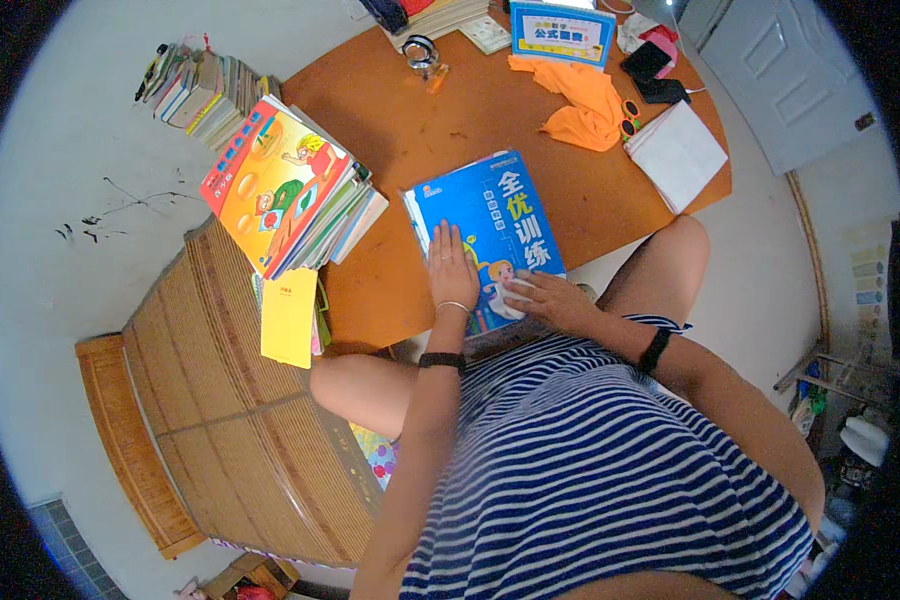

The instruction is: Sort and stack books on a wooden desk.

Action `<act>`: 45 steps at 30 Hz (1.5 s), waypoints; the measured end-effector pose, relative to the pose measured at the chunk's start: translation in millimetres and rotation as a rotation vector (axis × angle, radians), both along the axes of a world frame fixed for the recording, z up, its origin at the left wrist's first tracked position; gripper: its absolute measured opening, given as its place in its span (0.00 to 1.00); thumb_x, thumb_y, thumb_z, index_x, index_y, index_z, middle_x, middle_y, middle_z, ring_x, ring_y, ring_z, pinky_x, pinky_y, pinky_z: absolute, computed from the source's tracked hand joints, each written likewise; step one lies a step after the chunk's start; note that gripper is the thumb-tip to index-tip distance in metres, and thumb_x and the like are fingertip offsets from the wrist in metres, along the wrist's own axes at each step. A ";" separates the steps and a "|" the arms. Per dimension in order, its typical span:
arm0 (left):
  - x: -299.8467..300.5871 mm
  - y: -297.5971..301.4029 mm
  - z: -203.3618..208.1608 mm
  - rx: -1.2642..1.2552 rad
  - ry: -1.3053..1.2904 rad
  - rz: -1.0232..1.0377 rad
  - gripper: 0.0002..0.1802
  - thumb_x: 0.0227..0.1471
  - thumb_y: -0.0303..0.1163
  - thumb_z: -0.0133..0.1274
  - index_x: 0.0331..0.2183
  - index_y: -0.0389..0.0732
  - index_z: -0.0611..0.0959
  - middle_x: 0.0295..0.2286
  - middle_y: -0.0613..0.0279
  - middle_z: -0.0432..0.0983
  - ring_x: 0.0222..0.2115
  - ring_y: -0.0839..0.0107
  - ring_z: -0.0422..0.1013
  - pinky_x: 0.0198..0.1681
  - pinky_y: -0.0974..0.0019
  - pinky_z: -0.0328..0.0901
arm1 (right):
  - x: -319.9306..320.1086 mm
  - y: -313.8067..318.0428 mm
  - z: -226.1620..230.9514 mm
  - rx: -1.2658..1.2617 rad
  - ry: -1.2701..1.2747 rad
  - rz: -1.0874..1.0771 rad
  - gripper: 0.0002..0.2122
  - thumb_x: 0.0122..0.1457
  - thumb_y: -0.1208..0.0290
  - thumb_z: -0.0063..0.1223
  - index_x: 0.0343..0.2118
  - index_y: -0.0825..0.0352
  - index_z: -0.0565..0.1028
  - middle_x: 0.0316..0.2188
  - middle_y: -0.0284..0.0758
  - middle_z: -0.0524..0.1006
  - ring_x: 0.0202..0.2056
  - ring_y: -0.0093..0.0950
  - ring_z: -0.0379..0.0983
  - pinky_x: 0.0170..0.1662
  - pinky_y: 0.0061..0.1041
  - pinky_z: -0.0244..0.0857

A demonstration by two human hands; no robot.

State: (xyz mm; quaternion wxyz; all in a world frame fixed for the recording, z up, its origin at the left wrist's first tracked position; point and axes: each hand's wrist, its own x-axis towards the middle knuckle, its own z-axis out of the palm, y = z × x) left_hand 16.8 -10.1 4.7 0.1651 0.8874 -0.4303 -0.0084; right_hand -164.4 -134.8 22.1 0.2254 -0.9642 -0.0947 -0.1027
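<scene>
A blue workbook point(470, 200) with large white and yellow characters and a cartoon child on its cover lies at the table's near edge, slightly tilted. My left hand point(453, 268) rests flat on the left part of its cover, fingers stretched out. Over the lower right of the cover is my right hand point(555, 302), its fingers extended and a little apart. A white patch point(511, 298) shows beneath those fingertips; I cannot tell whether it is print or a separate piece. The workbook's lower edge is partly hidden by my hands and body.
At the left of the brown table point(370, 110) stands a tall book stack point(280, 190), with a yellow booklet point(290, 315) below it. Farther right lie an orange cloth point(582, 105), sunglasses point(630, 118), a white folded stack point(677, 155) and a blue desk calendar point(562, 35). A glass jar point(422, 55) stands behind.
</scene>
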 end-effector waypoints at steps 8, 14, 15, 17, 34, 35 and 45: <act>-1.2 -2.8 2.5 0.075 -0.018 0.008 0.28 0.52 0.33 0.39 0.54 0.32 0.59 0.57 0.48 0.47 0.59 0.55 0.44 0.60 0.56 0.42 | 48.9 -43.5 -3.0 -0.040 0.155 -0.238 0.22 0.51 0.76 0.40 0.53 0.62 0.62 0.57 0.40 0.57 0.57 0.42 0.53 0.57 0.39 0.51; -6.9 -4.2 9.0 0.070 -0.036 0.021 0.28 0.52 0.33 0.40 0.53 0.30 0.60 0.57 0.47 0.48 0.58 0.53 0.46 0.60 0.57 0.43 | 141.8 -72.9 -21.5 -0.241 -0.037 -0.798 0.21 0.53 0.74 0.37 0.53 0.69 0.62 0.56 0.45 0.57 0.58 0.44 0.50 0.59 0.37 0.46; -8.2 -5.4 10.1 0.027 -0.044 0.036 0.28 0.51 0.33 0.41 0.52 0.30 0.62 0.56 0.47 0.50 0.57 0.52 0.48 0.59 0.57 0.45 | 153.5 -70.2 -25.8 -0.243 -0.040 -0.800 0.21 0.53 0.74 0.37 0.53 0.69 0.62 0.56 0.45 0.57 0.58 0.44 0.50 0.59 0.37 0.46; -7.7 -3.0 5.7 -0.012 -0.078 0.043 0.27 0.51 0.33 0.41 0.51 0.30 0.64 0.55 0.47 0.52 0.56 0.51 0.49 0.59 0.56 0.45 | 178.6 -55.1 -32.9 -0.337 -0.059 -0.872 0.23 0.52 0.73 0.38 0.53 0.69 0.61 0.56 0.44 0.58 0.57 0.45 0.51 0.59 0.38 0.46; -7.6 0.6 -2.5 -0.046 0.009 0.058 0.28 0.52 0.33 0.39 0.54 0.31 0.59 0.57 0.49 0.47 0.58 0.53 0.44 0.61 0.56 0.40 | 171.5 -70.5 -26.0 -0.219 -0.044 -0.660 0.20 0.53 0.74 0.38 0.51 0.66 0.64 0.54 0.42 0.61 0.56 0.44 0.54 0.58 0.37 0.49; -7.0 0.5 -2.1 -0.042 0.029 0.062 0.28 0.52 0.33 0.40 0.54 0.31 0.59 0.57 0.49 0.47 0.59 0.53 0.44 0.61 0.56 0.40 | 164.8 -76.8 -22.2 -0.227 -0.001 -0.717 0.20 0.53 0.74 0.38 0.51 0.67 0.64 0.54 0.42 0.61 0.56 0.44 0.54 0.58 0.37 0.48; -7.5 8.1 3.2 -0.409 0.197 0.207 0.36 0.52 0.32 0.42 0.57 0.29 0.47 0.58 0.40 0.41 0.59 0.48 0.40 0.61 0.54 0.36 | 163.1 10.3 -24.3 -0.237 -0.089 -0.508 0.20 0.54 0.73 0.38 0.51 0.66 0.64 0.56 0.40 0.59 0.57 0.42 0.53 0.57 0.35 0.51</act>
